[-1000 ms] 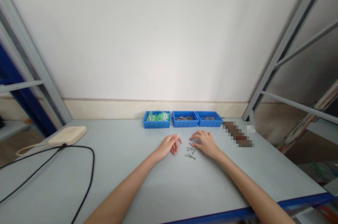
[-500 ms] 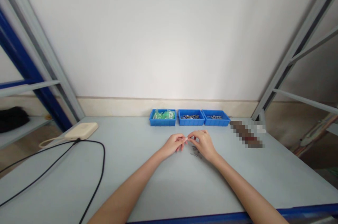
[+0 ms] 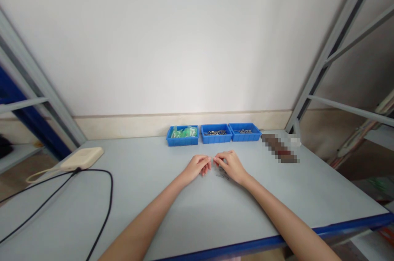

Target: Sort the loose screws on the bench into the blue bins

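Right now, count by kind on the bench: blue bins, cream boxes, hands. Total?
Blue plastic bins: 3
Cream flat box: 1
Hands: 2 (left hand, right hand)
Total: 6

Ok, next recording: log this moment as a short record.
left hand: curled on the grey table
right hand: curled, partly over small metal fasteners
held: cannot tell
back row: three blue bins, one with green packets, two with metal parts
also: beige pad, black cable
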A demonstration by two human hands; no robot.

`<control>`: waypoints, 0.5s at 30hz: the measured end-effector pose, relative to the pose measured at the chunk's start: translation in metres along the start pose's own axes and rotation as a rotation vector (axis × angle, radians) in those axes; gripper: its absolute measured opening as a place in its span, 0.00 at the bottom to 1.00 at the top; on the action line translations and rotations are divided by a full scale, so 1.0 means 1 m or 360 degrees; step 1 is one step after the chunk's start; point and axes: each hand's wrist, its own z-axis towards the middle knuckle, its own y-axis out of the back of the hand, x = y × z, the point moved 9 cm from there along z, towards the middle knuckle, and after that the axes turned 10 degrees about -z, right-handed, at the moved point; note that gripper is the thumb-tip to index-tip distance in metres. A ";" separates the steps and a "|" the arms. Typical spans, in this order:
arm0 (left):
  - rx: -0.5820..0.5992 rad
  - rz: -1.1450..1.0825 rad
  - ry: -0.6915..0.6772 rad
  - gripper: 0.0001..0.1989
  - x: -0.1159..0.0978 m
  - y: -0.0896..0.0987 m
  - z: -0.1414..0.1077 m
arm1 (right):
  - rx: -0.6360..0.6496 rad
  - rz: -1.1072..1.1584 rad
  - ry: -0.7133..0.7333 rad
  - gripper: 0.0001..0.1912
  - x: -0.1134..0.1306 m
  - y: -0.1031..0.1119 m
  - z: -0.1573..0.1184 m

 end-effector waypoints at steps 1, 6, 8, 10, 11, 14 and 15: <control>0.0001 -0.0004 -0.0005 0.20 -0.001 0.000 -0.001 | -0.0011 0.0017 0.0005 0.16 0.000 0.000 0.000; -0.0004 -0.0008 -0.0057 0.15 -0.007 0.000 -0.003 | -0.0111 0.0022 -0.0026 0.11 -0.004 0.005 0.000; -0.0023 0.0007 -0.0045 0.17 -0.005 0.001 -0.002 | -0.0082 0.0006 -0.0027 0.13 -0.003 0.004 -0.001; -0.0044 0.0035 -0.0031 0.20 -0.002 0.003 0.000 | -0.0030 -0.0009 -0.0021 0.16 -0.001 0.002 -0.001; -0.0052 0.0050 -0.0026 0.21 -0.001 0.003 0.000 | -0.0008 -0.0011 -0.0018 0.17 0.000 0.001 -0.001; -0.0045 0.0040 -0.0025 0.20 0.000 0.003 0.001 | -0.0007 0.0011 -0.0018 0.17 -0.001 0.000 -0.001; -0.0040 0.0021 -0.0028 0.19 -0.001 0.002 0.001 | -0.0027 0.0023 -0.0020 0.15 -0.002 0.001 -0.001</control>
